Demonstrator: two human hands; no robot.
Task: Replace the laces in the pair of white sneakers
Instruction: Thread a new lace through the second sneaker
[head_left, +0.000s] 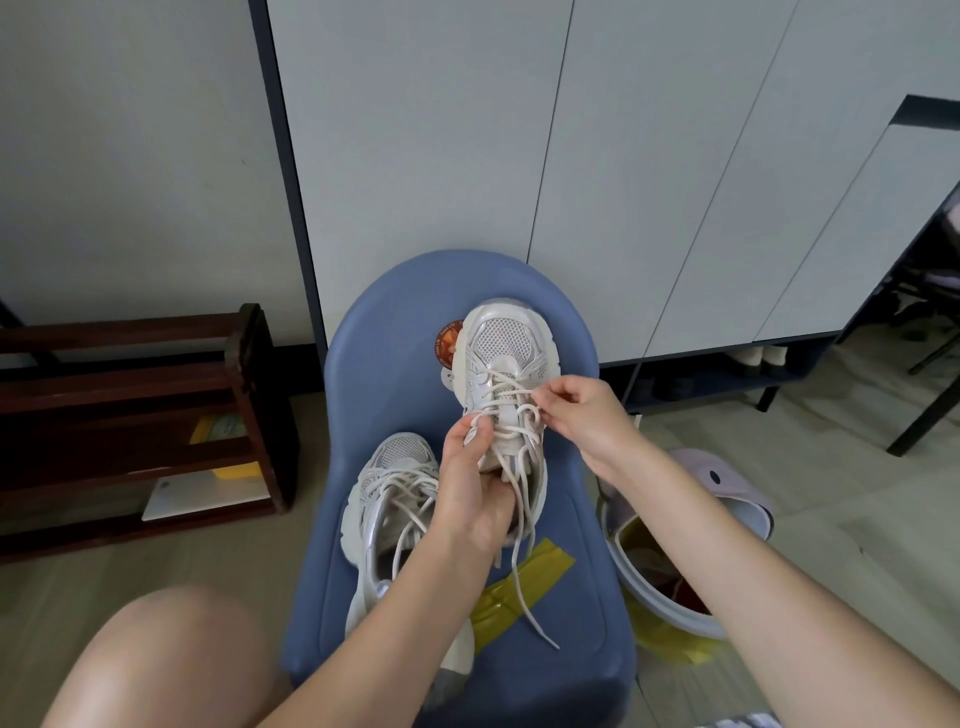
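Observation:
Two white sneakers lie on a blue chair seat (395, 364). The far sneaker (506, 343) points away from me, laced with a cream lace (511, 384) whose loose ends trail down over the seat. My left hand (470, 483) grips this sneaker at its tongue and collar, thumb on the left eyelet side. My right hand (576, 410) pinches a loop of the lace at the right eyelets. The near sneaker (387, 499) lies to the left, partly under my left forearm, its lace loose.
Yellow tape (524, 587) is stuck on the seat. A pale bin (670, 587) with a lilac lid stands on the floor to the right. A dark wooden rack (135, 415) stands left. Grey cabinet doors (623, 182) rise behind. My bare knee (171, 660) is at the lower left.

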